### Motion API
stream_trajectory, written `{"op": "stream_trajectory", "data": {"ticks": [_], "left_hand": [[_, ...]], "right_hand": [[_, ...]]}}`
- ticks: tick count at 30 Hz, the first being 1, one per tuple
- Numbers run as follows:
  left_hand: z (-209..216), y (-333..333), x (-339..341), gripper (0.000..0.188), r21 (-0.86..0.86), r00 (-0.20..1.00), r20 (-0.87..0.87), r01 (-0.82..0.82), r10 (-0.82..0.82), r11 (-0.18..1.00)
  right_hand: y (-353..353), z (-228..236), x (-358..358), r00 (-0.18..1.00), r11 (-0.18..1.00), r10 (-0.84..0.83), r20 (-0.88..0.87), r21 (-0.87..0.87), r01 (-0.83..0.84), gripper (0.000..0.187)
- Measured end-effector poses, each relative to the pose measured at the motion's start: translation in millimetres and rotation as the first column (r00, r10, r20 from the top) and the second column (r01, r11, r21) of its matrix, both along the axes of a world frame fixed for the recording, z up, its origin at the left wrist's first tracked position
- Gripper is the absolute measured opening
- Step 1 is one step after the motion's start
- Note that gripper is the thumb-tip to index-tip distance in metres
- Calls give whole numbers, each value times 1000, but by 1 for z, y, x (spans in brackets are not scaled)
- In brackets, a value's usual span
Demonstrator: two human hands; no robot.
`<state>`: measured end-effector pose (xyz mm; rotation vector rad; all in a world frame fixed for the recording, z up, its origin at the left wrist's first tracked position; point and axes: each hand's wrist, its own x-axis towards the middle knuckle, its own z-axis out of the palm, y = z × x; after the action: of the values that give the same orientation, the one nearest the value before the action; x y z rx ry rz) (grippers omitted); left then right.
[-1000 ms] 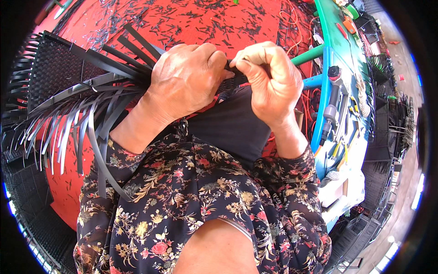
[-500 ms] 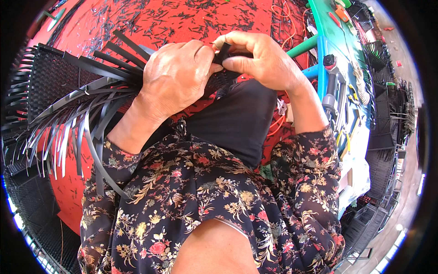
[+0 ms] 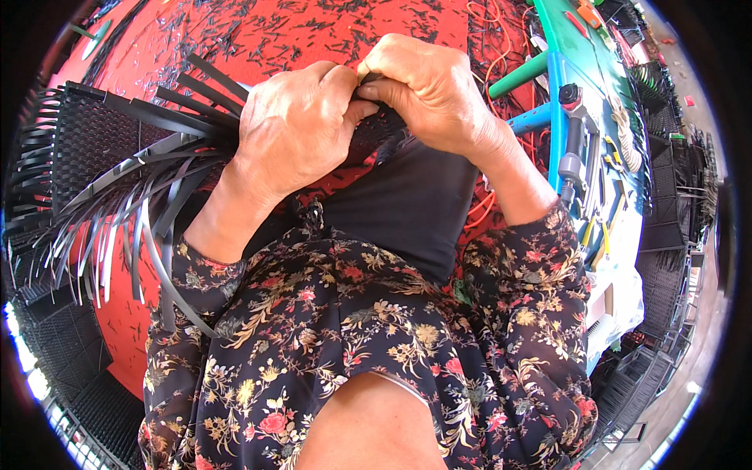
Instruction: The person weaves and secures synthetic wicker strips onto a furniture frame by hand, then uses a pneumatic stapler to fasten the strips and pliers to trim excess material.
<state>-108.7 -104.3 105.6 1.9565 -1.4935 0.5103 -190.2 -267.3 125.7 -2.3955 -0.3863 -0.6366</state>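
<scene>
My left hand (image 3: 294,129) is closed at the edge of a black woven panel (image 3: 98,141), with long loose black strips (image 3: 129,192) fanning out to the left behind it. Right beside it, my right hand (image 3: 429,90) is closed too, thumb and fingers pinching a black strip (image 3: 368,81) whose short end shows between the two hands. Both sets of fingers work close together above my dark-clad lap (image 3: 399,207). What lies under the left palm is hidden.
Short black offcuts (image 3: 274,35) litter the red floor covering (image 3: 133,345). On the right stands a green and blue table (image 3: 558,117) with a power tool (image 3: 576,133), a rope coil (image 3: 625,141) and several hand tools. An orange cord (image 3: 495,43) runs on the floor.
My right hand has risen slightly and turned, its fingers curling over the strip. The strip end that stood up between the hands is now mostly covered. My left hand shifted slightly left.
</scene>
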Motion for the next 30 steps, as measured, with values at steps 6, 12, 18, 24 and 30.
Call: {"op": "stream_trajectory", "data": {"ticks": [6, 12, 18, 24, 30], "left_hand": [[-3, 0, -2, 25, -58, 998, 48, -47, 50, 997], [-7, 1, -4, 26, -168, 998, 66, 29, -18, 985], [-9, -1, -1, 25, -234, 996, 35, 90, -84, 968], [-11, -4, 3, 23, -236, 988, 74, 148, -134, 960], [-6, -5, 7, 19, -125, 993, 13, 122, -121, 985]], "right_hand": [[-7, 8, 9, 985, 998, 55, -165, 35, -50, 11], [-17, 8, 18, 815, 911, 301, -495, 402, -92, 5], [-16, 9, 29, 740, 861, 303, -600, 505, 57, 13], [-26, -10, 42, 697, 816, 354, -624, 570, 95, 11], [-35, -13, 44, 743, 897, 254, -619, 438, 58, 12]]}}
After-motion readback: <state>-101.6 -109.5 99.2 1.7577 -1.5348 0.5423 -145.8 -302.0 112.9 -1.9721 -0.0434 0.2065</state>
